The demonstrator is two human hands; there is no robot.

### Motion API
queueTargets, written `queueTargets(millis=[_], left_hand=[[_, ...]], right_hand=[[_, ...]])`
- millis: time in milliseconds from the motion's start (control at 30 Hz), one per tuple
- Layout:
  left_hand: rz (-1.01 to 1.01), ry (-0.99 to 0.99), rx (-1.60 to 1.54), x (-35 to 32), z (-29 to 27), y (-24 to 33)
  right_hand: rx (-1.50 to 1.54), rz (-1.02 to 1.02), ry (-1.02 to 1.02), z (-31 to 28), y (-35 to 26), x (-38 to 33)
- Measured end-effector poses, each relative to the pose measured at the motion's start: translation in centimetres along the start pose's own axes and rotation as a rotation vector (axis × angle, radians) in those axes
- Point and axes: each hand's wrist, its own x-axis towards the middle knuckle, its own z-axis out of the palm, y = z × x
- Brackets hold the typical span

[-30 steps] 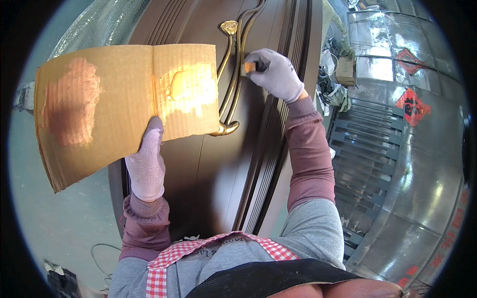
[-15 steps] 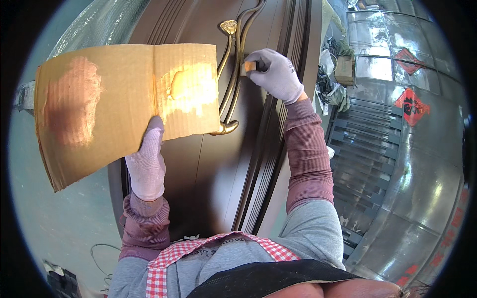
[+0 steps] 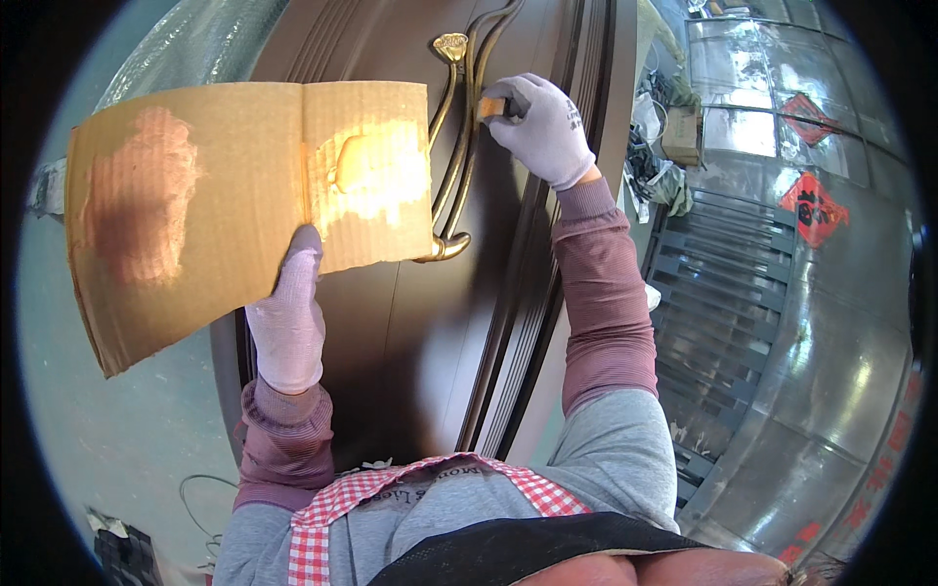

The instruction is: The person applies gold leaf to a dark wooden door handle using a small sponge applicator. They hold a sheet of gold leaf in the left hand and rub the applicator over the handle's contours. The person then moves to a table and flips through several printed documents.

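Observation:
A dark brown panelled door (image 3: 410,332) lies in front of me with a long brass handle (image 3: 457,146) on it. My gloved left hand (image 3: 288,317) holds up a creased piece of brown cardboard (image 3: 225,205) smeared with patches of pale yellow and reddish paste, beside the handle. My gloved right hand (image 3: 547,127) pinches a small tan sponge or pad (image 3: 491,106) and presses it against the upper part of the handle.
Shiny metal sheets and grilles (image 3: 772,293) lie to the right, with a red diamond-shaped sign (image 3: 813,208). Boxes and clutter (image 3: 674,137) sit at the upper right. Clear plastic wrap (image 3: 186,49) covers something at the upper left. A pale green floor (image 3: 137,439) is on the left.
My right hand with the pad has shifted slightly along the handle. The cardboard and left hand stay almost still.

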Motion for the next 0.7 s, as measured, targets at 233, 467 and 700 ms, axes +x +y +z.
queueTargets(millis=[233, 467, 700], left_hand=[[0.219, -0.107, 0.316, 0.4, -1.1, 0.5], [0.097, -0.083, 0.175, 0.3, -0.7, 0.5], [0.273, -0.081, 0.357, 0.3, -1.0, -0.3]], right_hand=[[-0.016, 0.069, 0.117, 1.0, 1.1, 1.5], [0.141, 0.173, 0.006, 0.1, 0.6, -1.3], [0.190, 0.204, 0.098, 1.1, 0.7, -1.4]])
